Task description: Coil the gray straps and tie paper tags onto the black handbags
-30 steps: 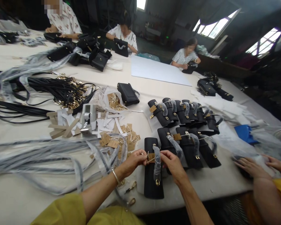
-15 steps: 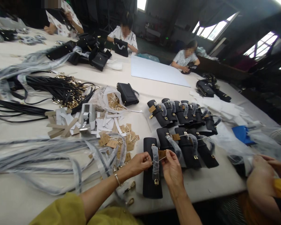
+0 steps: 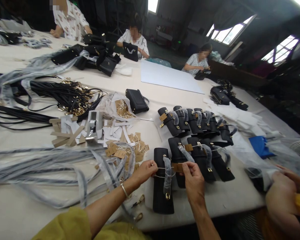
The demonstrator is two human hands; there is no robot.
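Observation:
A black handbag point(image 3: 160, 196) lies in front of me, its handle point(image 3: 167, 176) wrapped in clear plastic and fixed with gold hardware. My left hand point(image 3: 147, 169) pinches the white string point(image 3: 161, 168), which passes across the handle. Between the fingers of my right hand point(image 3: 193, 178) is a brown hang tag point(image 3: 177, 167), held just right of the handle. The string runs from the tag to my left fingers, with a loop below it. Beside this bag stands another black handbag point(image 3: 176, 146) with a wrapped handle.
More handbags point(image 3: 197, 121) stand in rows behind. Loose hang tags point(image 3: 140, 150), a tape dispenser point(image 3: 92, 125) and plastic-wrapped straps point(image 3: 65, 160) lie to the left. Black straps with gold clips point(image 3: 62, 95) are piled farther off. A co-worker's arm point(image 3: 282, 190) is at right; others sit across the table.
My right hand has moved right with the hang tag, away from the handle. My left hand has shifted slightly left, and the string now stretches between the hands.

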